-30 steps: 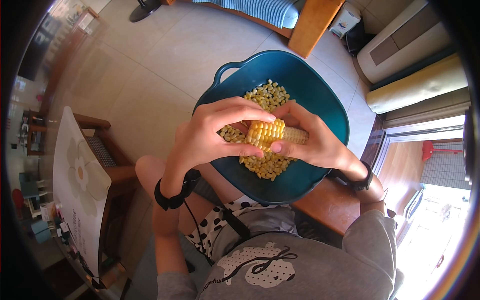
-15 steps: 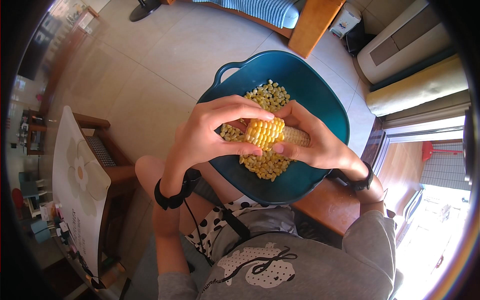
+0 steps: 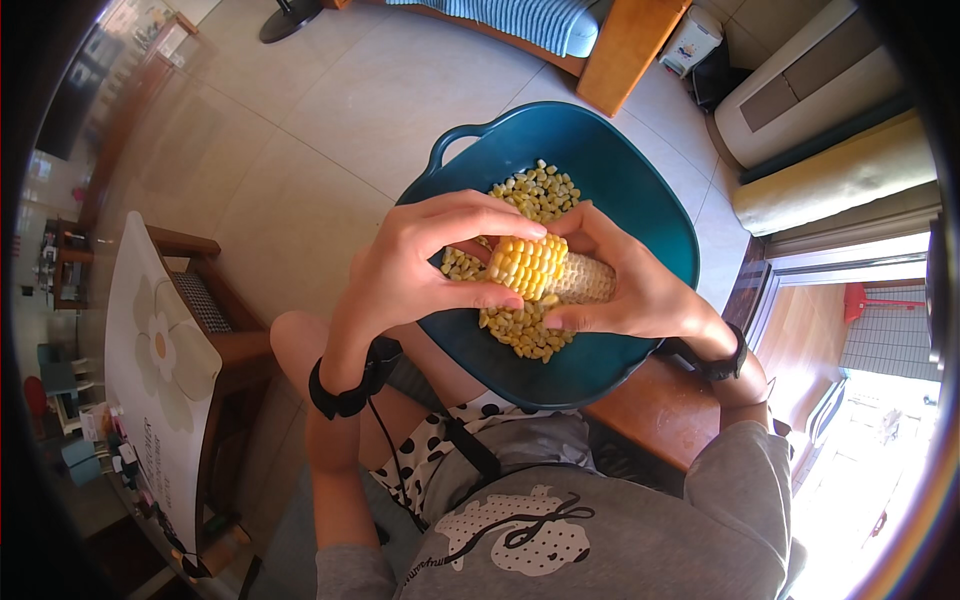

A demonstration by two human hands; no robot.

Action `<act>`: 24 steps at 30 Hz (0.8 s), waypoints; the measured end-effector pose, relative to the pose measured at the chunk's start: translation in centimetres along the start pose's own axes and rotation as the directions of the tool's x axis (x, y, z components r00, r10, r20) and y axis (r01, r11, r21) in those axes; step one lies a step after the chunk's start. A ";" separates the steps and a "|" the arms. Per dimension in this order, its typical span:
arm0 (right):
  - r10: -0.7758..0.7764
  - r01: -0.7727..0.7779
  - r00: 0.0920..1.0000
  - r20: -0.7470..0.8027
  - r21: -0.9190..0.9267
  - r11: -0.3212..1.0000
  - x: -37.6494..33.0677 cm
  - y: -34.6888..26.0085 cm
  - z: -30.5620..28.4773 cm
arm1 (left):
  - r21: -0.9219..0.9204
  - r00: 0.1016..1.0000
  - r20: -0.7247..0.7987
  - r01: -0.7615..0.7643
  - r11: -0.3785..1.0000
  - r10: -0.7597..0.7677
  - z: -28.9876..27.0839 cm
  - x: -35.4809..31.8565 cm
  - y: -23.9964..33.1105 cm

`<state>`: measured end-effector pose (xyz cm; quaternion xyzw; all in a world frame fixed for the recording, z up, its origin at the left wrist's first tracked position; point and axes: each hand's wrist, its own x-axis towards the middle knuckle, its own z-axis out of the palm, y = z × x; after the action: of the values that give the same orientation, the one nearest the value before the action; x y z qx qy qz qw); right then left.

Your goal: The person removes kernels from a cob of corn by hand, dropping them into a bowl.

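Observation:
Between my hands, above a dark teal basin (image 3: 625,165), is an ear of corn (image 3: 527,265). Its left part is covered in yellow kernels, while its right part is a bare, pale cob. My left hand (image 3: 425,260) grips the kernel end, fingers above and thumb below. Around the bare end curls my right hand (image 3: 635,280), its thumb low by the edge of the kernels. Loose corn kernels (image 3: 525,335) lie in the basin beneath, partly hidden by my hands.
Under the basin's right side is a wooden bench (image 3: 640,415). A table with a white flower-patterned cover (image 3: 165,370) stands at the left. Farther off are a wooden bed or sofa end (image 3: 630,55) and a small white bin (image 3: 690,40). A black cord (image 3: 395,450) hangs from my left wrist.
My right thumb has moved down and slightly left, off the kernel edge. More of the bare cob shows now. My left hand has barely moved.

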<state>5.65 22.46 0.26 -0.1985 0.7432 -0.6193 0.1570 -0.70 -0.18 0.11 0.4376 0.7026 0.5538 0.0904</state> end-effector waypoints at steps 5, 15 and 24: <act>-0.021 0.021 1.000 -0.004 0.001 1.000 0.0 0.2 0.3 | 0.007 1.000 0.004 -0.005 1.000 0.005 0.0 -0.1 -0.1; 0.068 -0.063 0.993 -0.095 0.060 0.996 0.0 0.1 0.3 | 0.049 0.999 0.044 -0.031 0.998 0.029 -0.1 0.3 0.3; -0.014 0.021 0.992 -0.127 0.057 0.998 0.1 0.2 0.6 | 0.117 0.993 0.103 0.039 0.992 -0.051 0.1 0.3 0.2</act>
<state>5.85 21.98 -0.08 -0.1608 0.7315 -0.6534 0.1099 -0.71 0.09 0.35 0.4548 0.7372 0.4862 0.1147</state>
